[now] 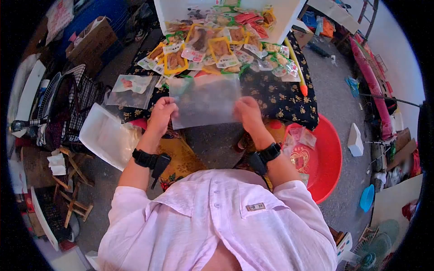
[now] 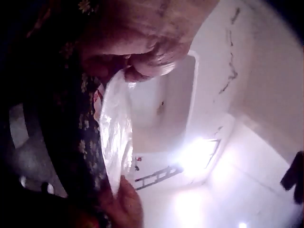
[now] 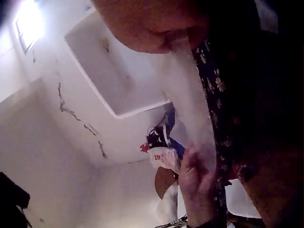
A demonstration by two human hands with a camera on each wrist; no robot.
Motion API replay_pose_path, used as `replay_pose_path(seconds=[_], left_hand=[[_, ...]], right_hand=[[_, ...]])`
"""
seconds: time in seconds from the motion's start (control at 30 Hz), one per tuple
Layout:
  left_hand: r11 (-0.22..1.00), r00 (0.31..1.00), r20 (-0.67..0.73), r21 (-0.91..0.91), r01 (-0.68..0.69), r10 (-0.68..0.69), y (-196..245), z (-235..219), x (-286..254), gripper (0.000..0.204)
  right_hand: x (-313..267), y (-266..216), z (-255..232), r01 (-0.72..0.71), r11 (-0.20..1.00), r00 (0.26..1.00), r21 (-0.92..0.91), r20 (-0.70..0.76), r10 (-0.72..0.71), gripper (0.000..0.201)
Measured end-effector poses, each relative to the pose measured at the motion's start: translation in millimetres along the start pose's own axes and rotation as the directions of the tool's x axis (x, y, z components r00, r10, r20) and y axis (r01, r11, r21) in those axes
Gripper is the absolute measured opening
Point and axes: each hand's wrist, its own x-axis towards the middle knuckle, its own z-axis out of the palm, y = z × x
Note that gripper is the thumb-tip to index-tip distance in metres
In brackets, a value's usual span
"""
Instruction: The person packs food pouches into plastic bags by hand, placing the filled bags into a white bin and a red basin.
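Observation:
A clear plastic bag [image 1: 205, 101] is stretched flat between both hands at the near edge of the cloth-covered table. The left hand [image 1: 163, 112] pinches its left side between thumb and curled fingers. At the opposite side, the right hand [image 1: 248, 113] pinches the bag the same way. In the left wrist view the bag [image 2: 116, 137] appears as a thin, shiny sheet seen edge-on. Just beyond the bag lies a heap of small snack packets [image 1: 221, 47], several with yellow borders. Another clear bag [image 1: 131, 90] with a printed packet lies left of the left hand.
A white foam box [image 1: 296, 13] stands behind the packets. To the right is a red basin [image 1: 332, 158] with packets inside, and at the left a white tub [image 1: 106, 135]. A yellow stick with an orange tip [image 1: 296, 67] lies along the table's right side.

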Motion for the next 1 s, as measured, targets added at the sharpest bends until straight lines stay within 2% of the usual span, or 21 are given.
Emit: replay_pose_path(seconds=[0.07,0.1,0.13,0.2,0.3,0.33,0.37,0.4,0.47,0.57,0.67,0.77,0.87,1.0], left_hand=[[0.963,0.990,-0.090,0.256,-0.080,0.106,-5.9,-9.5,17.0,0.020],[0.865,0.973,-0.157,0.497,-0.068,0.167,-4.8,-10.4,23.9,0.027],[0.753,0.926,-0.164,0.637,-0.164,0.340,-6.0,-10.0,28.0,0.028],[0.433,0.759,-0.087,0.860,-0.269,0.645,-8.5,-5.3,32.0,0.030],[0.130,0.583,0.149,0.904,-0.408,0.799,3.2,28.4,20.4,0.029],[0.204,0.656,0.136,0.886,-0.415,0.742,-4.6,42.0,19.1,0.027],[0.490,0.826,0.081,0.771,-0.406,0.558,-9.1,53.8,18.1,0.026],[0.582,0.876,0.059,0.726,-0.367,0.478,-10.6,65.5,18.3,0.025],[0.742,0.952,0.040,0.617,-0.262,0.303,-15.4,80.7,19.6,0.025],[0.827,0.965,0.037,0.506,-0.243,0.261,-39.9,81.2,36.1,0.027],[0.823,0.974,0.064,0.524,-0.220,0.219,-38.0,80.7,37.5,0.028],[0.842,0.977,0.053,0.499,-0.203,0.204,-33.4,81.4,35.6,0.028],[0.852,0.983,0.054,0.491,-0.181,0.178,-36.9,80.1,37.2,0.026],[0.795,0.982,0.079,0.578,-0.187,0.174,-35.3,79.8,35.5,0.021]], right_hand=[[6.9,6.9,6.5,-0.011,1.000,1.000,0.013,0.016,0.010,0.005],[8.3,7.5,11.4,-0.026,1.000,1.000,-0.013,0.015,0.026,0.004],[8.9,8.8,15.8,-0.043,0.998,0.999,-0.040,0.014,0.043,0.004],[11.4,12.4,22.6,-0.072,0.997,0.997,0.005,0.017,0.072,0.006],[23.3,28.4,29.6,-0.072,0.997,0.997,0.016,0.021,0.071,0.008],[28.9,38.3,31.5,-0.077,0.997,0.997,0.023,0.018,0.076,0.008],[33.8,47.6,32.2,-0.082,0.996,0.997,0.030,0.016,0.081,0.008],[36.9,53.1,32.9,0.007,0.990,0.999,-0.142,0.050,0.000,0.008],[38.4,59.3,33.5,0.197,0.869,0.978,-0.454,0.156,-0.140,0.009],[25.2,48.4,38.7,0.328,0.854,0.944,-0.403,0.163,-0.286,0.011],[16.0,31.2,43.4,0.150,0.901,0.985,-0.408,0.144,-0.098,0.012],[15.0,26.7,44.6,0.116,0.928,0.983,-0.354,0.172,-0.057,0.013],[17.5,22.1,41.1,0.076,0.929,0.961,-0.362,0.276,0.029,0.013],[21.2,21.7,38.1,-0.007,0.965,0.943,-0.261,0.319,0.093,0.013]])
